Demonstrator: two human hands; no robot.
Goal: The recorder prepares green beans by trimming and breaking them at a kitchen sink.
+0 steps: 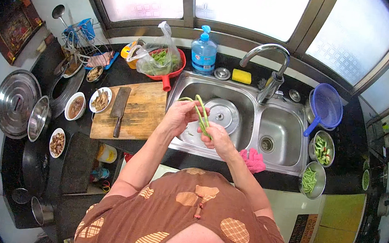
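Observation:
Long green beans (201,114) are held over the left basin of a stainless steel double sink (244,127). My right hand (217,138) grips their lower ends. My left hand (182,116) has its fingers around the upper part, where one bean bends off to the left. Under my hands a round metal lid (222,114) lies in the basin. Cut green bean pieces (309,180) fill part of a steel bowl (320,179) at the sink's right. Behind that bowl, another steel bowl (329,162) holds sliced green vegetable pieces (322,149).
A cleaver (121,104) lies on the wooden cutting board (144,116) left of the sink. Behind stand a red colander (182,64) with bagged greens and a blue pump bottle (204,52). The faucet (279,70) arches over the sink. A pink cloth (253,161) hangs on its front edge.

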